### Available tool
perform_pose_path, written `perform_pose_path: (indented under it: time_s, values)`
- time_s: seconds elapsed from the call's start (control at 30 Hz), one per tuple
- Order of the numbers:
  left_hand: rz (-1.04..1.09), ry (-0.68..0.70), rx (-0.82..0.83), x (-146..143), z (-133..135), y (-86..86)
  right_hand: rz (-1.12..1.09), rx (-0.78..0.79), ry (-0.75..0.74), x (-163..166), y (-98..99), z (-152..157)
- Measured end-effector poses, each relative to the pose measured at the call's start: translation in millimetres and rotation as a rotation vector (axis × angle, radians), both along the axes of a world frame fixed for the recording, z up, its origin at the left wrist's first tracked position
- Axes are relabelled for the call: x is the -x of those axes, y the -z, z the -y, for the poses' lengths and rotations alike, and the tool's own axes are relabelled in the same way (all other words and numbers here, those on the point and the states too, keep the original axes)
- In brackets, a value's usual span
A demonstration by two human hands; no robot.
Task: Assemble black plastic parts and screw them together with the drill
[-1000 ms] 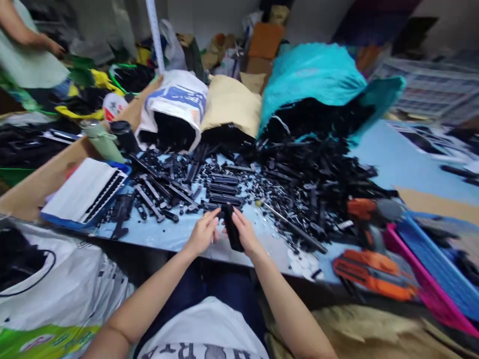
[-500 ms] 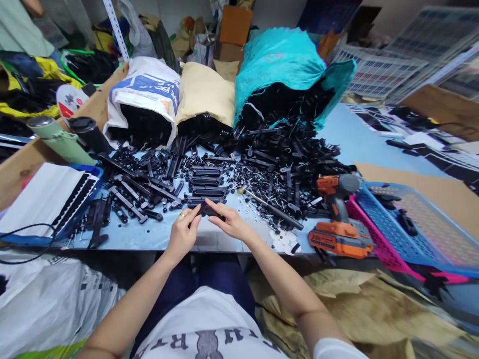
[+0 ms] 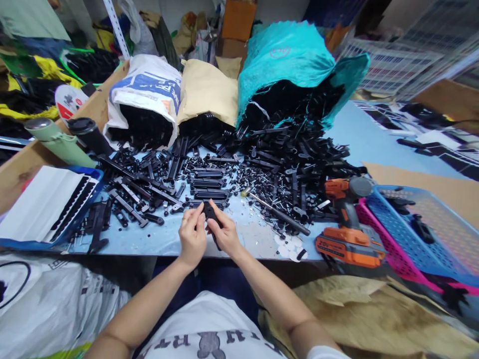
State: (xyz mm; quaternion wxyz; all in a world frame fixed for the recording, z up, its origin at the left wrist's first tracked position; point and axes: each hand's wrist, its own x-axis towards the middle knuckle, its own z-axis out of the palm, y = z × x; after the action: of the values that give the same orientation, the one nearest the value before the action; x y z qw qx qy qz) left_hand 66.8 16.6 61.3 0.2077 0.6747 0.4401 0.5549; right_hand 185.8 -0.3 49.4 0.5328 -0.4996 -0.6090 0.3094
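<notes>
Greyish back wall (image 3: 174, 9); perforated white post (image 3: 117, 29) left; light-blue tabletop (image 3: 354, 127); pale racks (image 3: 391, 67), perhaps crates, right.

The place is looking like a small-parts workshop: heaped elongated black parts (image 3: 307, 154) are crowding a pale blue worktop (image 3: 364, 132), a turquoise woven sack (image 3: 284, 57) is gaping near its back edge, and an orange-and-grey cordless drill (image 3: 348, 222) is resting by the front edge.
</notes>
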Motion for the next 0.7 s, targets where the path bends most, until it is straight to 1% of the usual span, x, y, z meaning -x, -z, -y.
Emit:
perform_pose_path:
  time_s: [0.07,0.13,0.2,0.3,0.37,0.47,0.6,0.7]
  values:
    - [0.027,-0.067,-0.045,-9.3,3.1,0.4,-0.01,-0.056,0.064,13.0,2.0,1.5]
    - [0.03,-0.082,-0.068,-11.9,1.5,-1.2,-0.028,-0.096,0.124,21.0,2.3,2.1]
    - [0.027,-0.042,-0.083,-8.8,-2.7,-3.7,-0.042,-0.109,0.162,24.3,2.6,2.9]
    - [0.019,0.07,-0.124,0.1,-9.9,-6.7,0.007,-0.138,0.152,23.2,4.8,4.3]
    - [0.005,0.117,-0.139,5.3,-13.5,-7.9,0.027,-0.16,0.15,21.5,7.4,5.1]
    - [-0.024,0.161,-0.104,10.0,-16.6,-9.4,0.005,-0.135,0.159,21.8,13.1,6.3]
    - [-0.036,0.197,-0.02,12.7,-19.0,-10.7,-0.033,-0.071,0.161,27.2,21.8,7.8]
    - [-0.038,0.233,0.014,13.7,-22.6,-11.0,-0.053,-0.002,0.18,29.2,25.3,7.6]
